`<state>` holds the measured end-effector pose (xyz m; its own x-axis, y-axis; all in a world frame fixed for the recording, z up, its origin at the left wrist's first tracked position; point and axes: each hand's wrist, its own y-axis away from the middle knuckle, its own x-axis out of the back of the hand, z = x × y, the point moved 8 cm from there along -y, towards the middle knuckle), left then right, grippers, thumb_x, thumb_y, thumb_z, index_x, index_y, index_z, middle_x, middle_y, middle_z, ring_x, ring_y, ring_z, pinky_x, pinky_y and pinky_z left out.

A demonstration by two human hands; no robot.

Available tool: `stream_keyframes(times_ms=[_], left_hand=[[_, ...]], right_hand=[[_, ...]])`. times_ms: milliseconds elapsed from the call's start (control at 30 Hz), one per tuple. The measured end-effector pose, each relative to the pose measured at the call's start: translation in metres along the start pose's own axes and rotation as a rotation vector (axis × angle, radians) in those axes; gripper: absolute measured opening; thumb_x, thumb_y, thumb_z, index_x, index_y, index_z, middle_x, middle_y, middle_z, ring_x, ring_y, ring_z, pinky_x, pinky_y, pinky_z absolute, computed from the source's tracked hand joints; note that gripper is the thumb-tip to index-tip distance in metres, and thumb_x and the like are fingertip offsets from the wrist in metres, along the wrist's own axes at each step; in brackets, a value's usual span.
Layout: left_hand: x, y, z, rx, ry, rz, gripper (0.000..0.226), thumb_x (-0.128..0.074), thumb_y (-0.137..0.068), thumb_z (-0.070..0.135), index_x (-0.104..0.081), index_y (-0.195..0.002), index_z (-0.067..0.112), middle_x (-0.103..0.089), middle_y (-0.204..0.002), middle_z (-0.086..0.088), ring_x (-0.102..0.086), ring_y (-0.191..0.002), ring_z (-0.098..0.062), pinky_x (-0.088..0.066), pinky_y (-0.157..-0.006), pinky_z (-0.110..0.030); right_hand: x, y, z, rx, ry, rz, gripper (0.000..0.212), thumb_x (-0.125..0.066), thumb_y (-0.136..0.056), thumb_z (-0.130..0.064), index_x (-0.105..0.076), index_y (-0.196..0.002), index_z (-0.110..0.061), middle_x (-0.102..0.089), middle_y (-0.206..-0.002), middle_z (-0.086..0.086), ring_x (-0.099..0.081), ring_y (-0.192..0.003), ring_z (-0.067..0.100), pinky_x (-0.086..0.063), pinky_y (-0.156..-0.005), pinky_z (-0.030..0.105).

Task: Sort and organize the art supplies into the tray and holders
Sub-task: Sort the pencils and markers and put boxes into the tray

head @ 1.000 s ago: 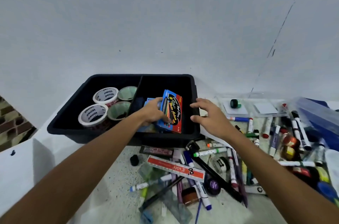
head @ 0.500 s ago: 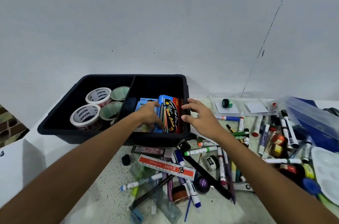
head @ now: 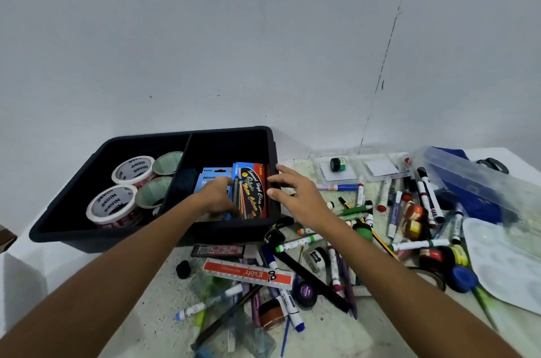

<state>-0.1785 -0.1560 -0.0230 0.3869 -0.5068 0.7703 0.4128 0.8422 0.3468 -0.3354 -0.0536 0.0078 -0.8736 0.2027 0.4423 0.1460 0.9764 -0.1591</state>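
The black two-compartment tray (head: 146, 138) sits at the back left of the table. In its right compartment a blue and red watercolour box (head: 254, 193) stands against the right wall, next to a light blue packet (head: 210, 179). My left hand (head: 218, 198) reaches into that compartment and grips the watercolour box at its left edge. Over the tray's right rim, my right hand (head: 295, 196) has its fingers spread, with the fingertips at the box's right edge. The left compartment holds white tape rolls (head: 133, 168) and pale green rolls (head: 167, 163).
Loose markers, pens, paint pots and an orange ruler (head: 248, 271) litter the table in front of and right of the tray. A clear divided holder (head: 380, 168) with a green pot, a clear lidded box (head: 468, 179) and a white palette (head: 503, 264) lie at the right.
The watercolour box went from tilted above the compartment to down inside it, against the right wall. Both hands followed it down, the right hand closing in on its right edge.
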Motion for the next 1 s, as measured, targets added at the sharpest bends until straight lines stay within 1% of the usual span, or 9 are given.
stream_keyframes(times_ms=[33,100,167,267,367,467,633,800,1000], left_hand=[[0.000,-0.001,-0.001,-0.001,-0.009,-0.007,0.074,-0.081,-0.072,0.008,-0.042,-0.136,0.009,-0.056,-0.095,0.000,-0.056,-0.088,-0.015,-0.045,-0.064,-0.020],[0.004,-0.005,0.001,-0.006,-0.070,0.004,0.066,-0.081,-0.074,0.014,-0.048,-0.131,0.010,-0.061,-0.108,-0.005,-0.058,-0.095,-0.018,-0.049,-0.074,-0.025],[0.016,-0.008,0.007,-0.022,-0.101,0.089,0.054,-0.078,-0.078,0.019,-0.053,-0.125,0.009,-0.061,-0.117,-0.011,-0.057,-0.097,-0.019,-0.047,-0.077,-0.027],[0.034,-0.008,0.033,-0.086,-0.034,0.232,0.039,-0.072,-0.082,0.022,-0.059,-0.117,0.012,-0.063,-0.102,-0.006,-0.059,-0.085,-0.016,-0.047,-0.067,-0.026],[0.040,0.000,0.078,-0.222,-0.047,0.331,0.031,-0.072,-0.081,0.025,-0.064,-0.110,0.016,-0.062,-0.083,0.004,-0.060,-0.082,-0.016,-0.050,-0.077,-0.031],[0.029,0.007,0.132,-0.366,-0.101,0.362,0.029,-0.071,-0.080,0.027,-0.065,-0.107,0.019,-0.060,-0.084,0.006,-0.058,-0.080,-0.016,-0.046,-0.074,-0.030],[-0.030,0.008,0.225,-0.563,-0.181,0.256,0.034,-0.071,-0.080,0.031,-0.063,-0.112,0.020,-0.061,-0.098,0.000,-0.054,-0.082,-0.015,-0.042,-0.073,-0.028],[-0.114,-0.007,0.312,-0.702,-0.199,0.061,0.049,-0.073,-0.080,0.034,-0.058,-0.124,0.021,-0.059,-0.115,-0.002,-0.053,-0.108,-0.019,-0.045,-0.089,-0.032],[-0.186,-0.042,0.380,-0.744,-0.233,-0.060,0.072,-0.074,-0.078,0.038,-0.043,-0.141,0.022,-0.041,-0.145,-0.007,-0.039,-0.133,-0.025,-0.034,-0.109,-0.035]], right_hand=[[0.000,0.002,-0.001,0.009,0.021,0.004,0.032,-0.064,-0.091,-0.025,-0.064,-0.123,-0.019,-0.039,-0.151,0.000,-0.035,-0.139,0.015,-0.038,-0.109,0.037],[0.000,0.006,-0.004,0.035,0.095,-0.004,0.036,-0.060,-0.094,-0.030,-0.060,-0.129,-0.020,-0.037,-0.153,0.000,-0.034,-0.140,0.014,-0.039,-0.109,0.041],[0.001,0.008,-0.008,0.053,0.173,-0.043,0.039,-0.055,-0.096,-0.033,-0.056,-0.134,-0.021,-0.035,-0.154,0.000,-0.034,-0.140,0.015,-0.037,-0.111,0.042],[0.013,0.014,-0.009,0.032,0.253,-0.098,0.038,-0.053,-0.097,-0.031,-0.056,-0.133,-0.019,-0.049,-0.144,0.003,-0.049,-0.128,0.018,-0.042,-0.105,0.040],[0.043,0.025,-0.003,-0.005,0.286,-0.086,0.037,-0.055,-0.096,-0.030,-0.058,-0.130,-0.017,-0.059,-0.133,0.005,-0.058,-0.116,0.017,-0.049,-0.097,0.039],[0.091,0.040,0.011,-0.057,0.306,-0.036,0.037,-0.058,-0.095,-0.027,-0.057,-0.131,-0.017,-0.060,-0.130,0.006,-0.058,-0.115,0.016,-0.048,-0.093,0.031],[0.192,0.071,0.039,-0.135,0.396,0.110,0.036,-0.061,-0.093,-0.025,-0.059,-0.129,-0.019,-0.060,-0.130,0.000,-0.057,-0.114,0.014,-0.047,-0.092,0.030],[0.309,0.111,0.083,-0.258,0.535,0.327,0.037,-0.066,-0.089,-0.024,-0.062,-0.125,-0.016,-0.060,-0.130,0.002,-0.053,-0.121,0.020,-0.042,-0.099,0.032],[0.373,0.132,0.138,-0.447,0.734,0.284,0.069,-0.074,-0.078,-0.045,-0.048,-0.139,-0.024,-0.044,-0.145,0.003,-0.035,-0.136,0.021,-0.034,-0.106,0.036]])
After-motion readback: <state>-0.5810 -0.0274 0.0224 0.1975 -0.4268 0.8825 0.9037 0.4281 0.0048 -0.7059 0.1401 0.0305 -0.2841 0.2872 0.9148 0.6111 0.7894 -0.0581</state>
